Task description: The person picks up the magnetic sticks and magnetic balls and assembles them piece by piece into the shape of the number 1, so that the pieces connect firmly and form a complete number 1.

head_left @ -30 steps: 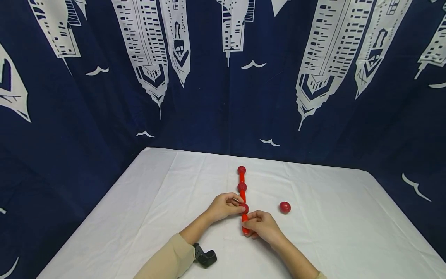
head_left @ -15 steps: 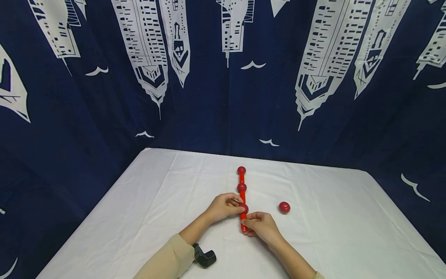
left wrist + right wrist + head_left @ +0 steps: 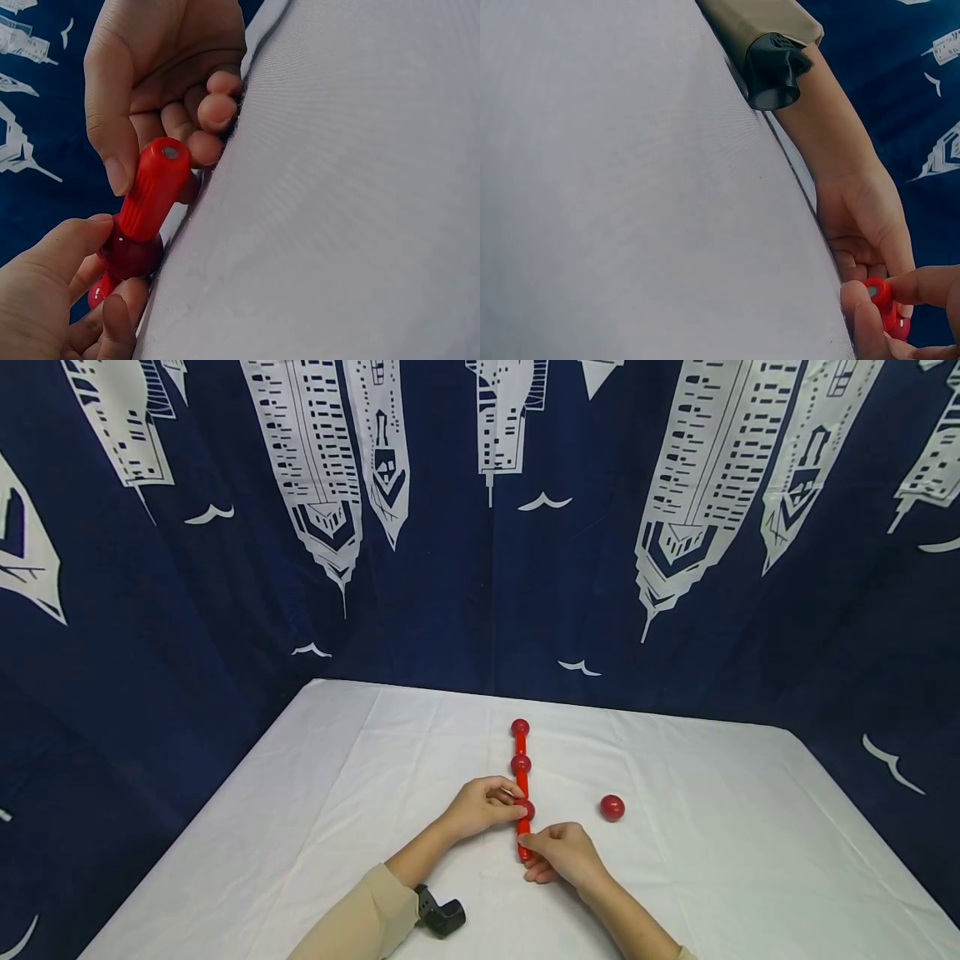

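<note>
A straight chain of red balls and red rods runs away from me in the head view. My left hand (image 3: 480, 807) pinches the nearest chain ball (image 3: 529, 811), between thumb and fingers. Off that ball, toward me, extends a ribbed red rod (image 3: 154, 195). Its free end carries a small grey disc (image 3: 171, 152). The rod's other end meets the ball. My right hand (image 3: 567, 853) has thumb and index finger on opposite sides of this rod, its other fingers loosely curled beneath. Farther along sit a middle ball (image 3: 521, 764) and the far end ball (image 3: 520, 727).
A loose red ball (image 3: 612, 807) lies on the white tablecloth (image 3: 720, 860), right of the chain. A black wrist camera (image 3: 442, 917) sits on my left forearm. Behind the table hangs a dark blue curtain (image 3: 450, 610) with white buildings.
The near rod has shifted slightly left, into line with the chain. My right hand's lower fingers have moved a little toward me. The left hand stays on its ball.
</note>
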